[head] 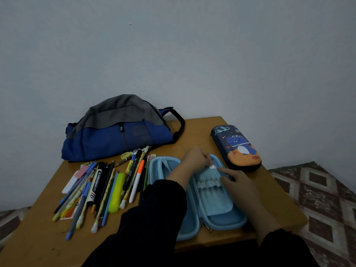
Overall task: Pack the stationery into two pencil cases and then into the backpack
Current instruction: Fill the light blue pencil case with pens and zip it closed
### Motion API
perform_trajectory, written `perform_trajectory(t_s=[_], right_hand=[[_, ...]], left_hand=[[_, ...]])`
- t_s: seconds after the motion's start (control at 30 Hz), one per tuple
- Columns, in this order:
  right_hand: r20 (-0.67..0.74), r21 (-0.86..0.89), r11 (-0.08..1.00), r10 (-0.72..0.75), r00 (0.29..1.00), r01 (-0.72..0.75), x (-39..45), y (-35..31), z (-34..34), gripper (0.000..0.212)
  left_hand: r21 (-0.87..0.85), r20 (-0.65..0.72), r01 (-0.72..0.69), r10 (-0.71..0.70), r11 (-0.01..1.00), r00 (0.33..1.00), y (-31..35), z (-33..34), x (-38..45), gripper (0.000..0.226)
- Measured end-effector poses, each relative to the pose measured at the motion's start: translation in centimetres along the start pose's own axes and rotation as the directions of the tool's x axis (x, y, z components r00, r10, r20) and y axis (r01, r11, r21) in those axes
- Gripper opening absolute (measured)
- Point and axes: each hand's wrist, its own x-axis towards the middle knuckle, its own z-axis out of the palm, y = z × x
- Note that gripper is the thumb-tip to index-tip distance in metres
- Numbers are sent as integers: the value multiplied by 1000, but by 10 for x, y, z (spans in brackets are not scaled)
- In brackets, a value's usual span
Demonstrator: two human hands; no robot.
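Head view: open pencil case (221, 212) long axis runs near-far, left hand (194, 160) pinching flap.

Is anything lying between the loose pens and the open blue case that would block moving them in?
Nothing lies between the pens and the open case, but both hands occupy it: the left hand pinches a small white tab, and the right hand rests on the insert.

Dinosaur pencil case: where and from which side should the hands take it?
Grip the dinosaur pencil case across its narrow width near the middle, coming from above. It lies flat and closed on the table, long sides free, apart from the open blue case.
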Motion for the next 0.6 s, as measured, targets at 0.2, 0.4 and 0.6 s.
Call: perform_trajectory(t_s=[0.2,0.4,0.6], right_hand=[[1,-36,999,-39,999,39,-1,2,-1,30],[-170,-362,911,-274,947,198,-5,-2,4,23],[-61,-413,742,-601,797,528,-32,-52,30,25]], left_hand=[[77,4,-71,71,995,997,-5,-1,-20,25],[18,-222,-124,124,992,967,-17,-24,-58,32],[-86,-601,-81,13,993,799,-51,-66,-101,25]])
